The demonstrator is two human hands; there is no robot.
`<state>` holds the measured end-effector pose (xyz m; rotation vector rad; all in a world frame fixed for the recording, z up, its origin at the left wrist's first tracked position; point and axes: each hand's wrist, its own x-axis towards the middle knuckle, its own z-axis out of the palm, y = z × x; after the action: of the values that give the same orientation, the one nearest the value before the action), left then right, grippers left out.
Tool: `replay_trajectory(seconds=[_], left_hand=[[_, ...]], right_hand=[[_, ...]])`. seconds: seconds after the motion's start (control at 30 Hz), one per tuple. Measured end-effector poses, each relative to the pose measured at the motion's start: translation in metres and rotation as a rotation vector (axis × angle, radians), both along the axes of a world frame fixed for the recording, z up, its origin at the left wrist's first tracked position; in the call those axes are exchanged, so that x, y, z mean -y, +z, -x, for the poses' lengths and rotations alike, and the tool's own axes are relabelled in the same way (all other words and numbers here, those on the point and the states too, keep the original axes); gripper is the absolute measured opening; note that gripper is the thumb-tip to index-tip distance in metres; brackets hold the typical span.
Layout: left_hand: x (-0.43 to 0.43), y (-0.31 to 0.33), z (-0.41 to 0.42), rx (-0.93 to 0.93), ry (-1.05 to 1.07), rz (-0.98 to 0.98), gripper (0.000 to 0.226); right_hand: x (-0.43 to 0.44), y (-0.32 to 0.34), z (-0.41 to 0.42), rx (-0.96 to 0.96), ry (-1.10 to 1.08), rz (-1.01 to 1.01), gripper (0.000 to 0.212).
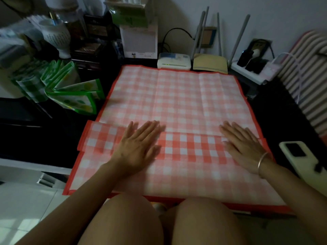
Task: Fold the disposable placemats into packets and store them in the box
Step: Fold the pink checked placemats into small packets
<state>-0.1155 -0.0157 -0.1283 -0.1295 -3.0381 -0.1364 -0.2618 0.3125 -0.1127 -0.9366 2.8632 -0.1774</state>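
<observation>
Red-checked creased placemat [177,96]; left hand [139,147], right hand [244,147] flat, fingers straight, pressing fold.

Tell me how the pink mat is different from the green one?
The pink mat lies spread out; the green mat is folded in zigzags. The left hand and right hand press flat on the pink mat; nothing touches the green mat. Both have coloured borders.
</observation>
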Motion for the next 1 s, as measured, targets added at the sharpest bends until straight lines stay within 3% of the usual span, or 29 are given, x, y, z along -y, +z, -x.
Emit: replay_trajectory(seconds=[0.1,0.2,0.3,0.43,0.53,0.6,0.7,0.83,1.0], left_hand=[[0.000,0.001,0.001,-0.037,-0.021,0.038,0.058],[-0.004,0.009,0.001,-0.086,-0.061,0.090,0.062],[-0.010,0.021,0.006,-0.125,-0.114,0.190,0.059],[-0.023,0.027,0.008,-0.136,-0.216,0.201,0.047],[-0.025,0.030,0.009,-0.040,-0.193,0.171,0.052],[-0.027,0.035,0.009,0.007,-0.136,0.112,0.054],[-0.032,0.044,0.011,0.069,-0.056,-0.001,0.051],[-0.040,0.055,0.020,0.157,-0.011,-0.041,0.056],[-0.049,0.057,0.026,0.166,0.022,0.047,0.066]], right_hand=[[-0.002,0.002,0.001,0.060,-0.044,0.144,0.060],[0.001,0.001,-0.004,-0.149,-0.013,-0.026,0.068],[0.009,0.014,-0.014,-0.380,0.028,-0.036,0.062],[0.022,0.036,-0.046,-0.529,-0.016,0.231,0.044],[0.023,0.042,-0.084,-0.269,-0.216,0.515,0.005],[0.020,0.039,-0.101,0.028,-0.414,0.626,0.018],[0.015,0.037,-0.110,0.426,-0.683,0.756,0.011],[0.019,0.050,-0.105,0.892,-1.008,1.144,0.013],[0.023,0.053,-0.106,1.046,-1.064,1.226,0.017]])
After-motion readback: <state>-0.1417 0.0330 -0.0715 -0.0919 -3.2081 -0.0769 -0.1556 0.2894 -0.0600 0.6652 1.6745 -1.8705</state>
